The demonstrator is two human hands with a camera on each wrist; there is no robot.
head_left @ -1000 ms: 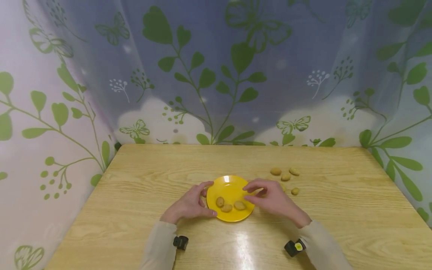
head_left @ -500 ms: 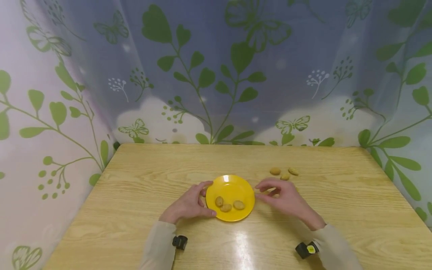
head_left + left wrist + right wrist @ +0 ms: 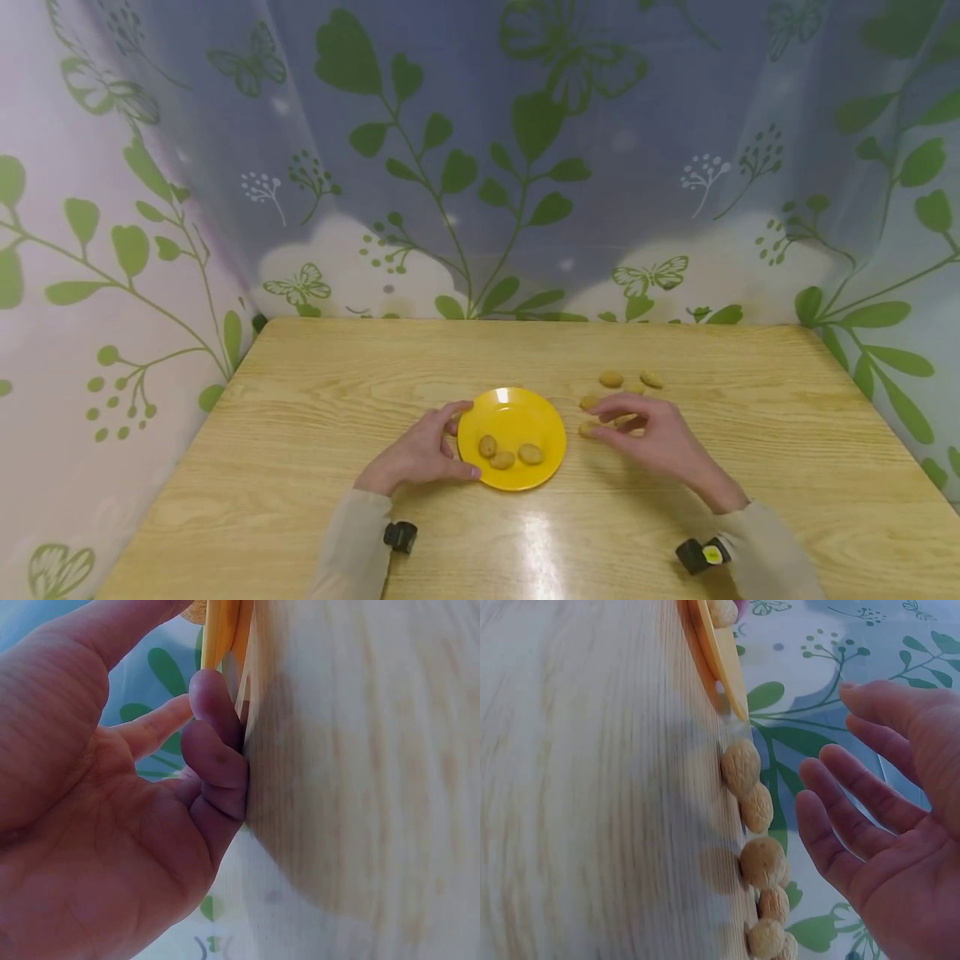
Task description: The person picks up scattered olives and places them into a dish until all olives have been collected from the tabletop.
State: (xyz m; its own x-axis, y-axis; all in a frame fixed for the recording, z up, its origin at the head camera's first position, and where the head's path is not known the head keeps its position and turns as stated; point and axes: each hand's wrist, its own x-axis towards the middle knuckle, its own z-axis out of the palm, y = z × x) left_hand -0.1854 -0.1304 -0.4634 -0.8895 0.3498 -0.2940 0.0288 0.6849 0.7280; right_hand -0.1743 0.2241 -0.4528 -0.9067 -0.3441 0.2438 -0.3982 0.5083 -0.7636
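Note:
My left hand (image 3: 420, 454) holds the left rim of a yellow plate (image 3: 517, 421), its thumb at the near edge and a finger at the far one. In the left wrist view, several of its fingers curl beside the plate, close to the tabletop. Three small tan, potato-like lumps (image 3: 531, 454) lie on the plate's near half. Right of the plate, my right hand (image 3: 652, 437) hovers over several similar loose lumps (image 3: 611, 379), partly hiding some. The right wrist view shows its fingers (image 3: 832, 825) loosely bent, apart from the wrinkled lumps (image 3: 741, 766), with nothing between them.
Everything rests on a light wooden table (image 3: 337, 367). A curtain (image 3: 480, 167) printed with leaves and butterflies stands behind the table and along its sides. Both wrists carry small black cameras (image 3: 401, 537) over beige sleeves.
My right hand has moved right, from over the plate's right edge to the loose lumps. The left hand, the plate and its three lumps have stayed in place.

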